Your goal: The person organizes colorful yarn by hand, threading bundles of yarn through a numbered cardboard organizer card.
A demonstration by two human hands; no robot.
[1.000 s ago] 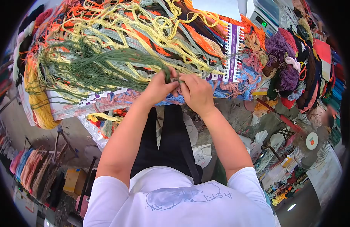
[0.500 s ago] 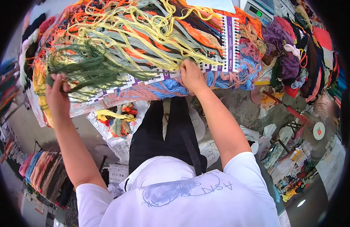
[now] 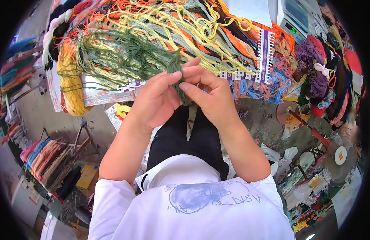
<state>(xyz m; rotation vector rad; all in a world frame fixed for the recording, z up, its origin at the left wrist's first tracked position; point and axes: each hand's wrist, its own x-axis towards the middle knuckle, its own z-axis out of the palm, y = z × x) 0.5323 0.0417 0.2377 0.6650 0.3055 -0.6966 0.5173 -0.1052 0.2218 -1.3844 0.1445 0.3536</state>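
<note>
My left hand (image 3: 155, 100) and my right hand (image 3: 207, 94) meet in front of my chest, both pinching the end of a dark green yarn bundle (image 3: 133, 56). The bundle runs up and left from my fingertips and fans out over a heap of tangled yellow, orange and grey-blue yarn (image 3: 173, 28) on the table. Purple-and-white shade cards (image 3: 265, 56) lie under the yarn to the right of my hands, with blue and pink threads (image 3: 265, 86) hanging from them.
A digital scale (image 3: 295, 20) and white paper (image 3: 249, 10) sit at the back right. Purple, red and dark skeins (image 3: 317, 68) pile up on the right. A fan (image 3: 339, 158) stands on the floor at right; racks of yarn (image 3: 45, 160) at left.
My left hand came back from the far left, drawing the green bundle with it, and joined my right hand, which lifted off the shade cards. Both now hold the bundle's end.
</note>
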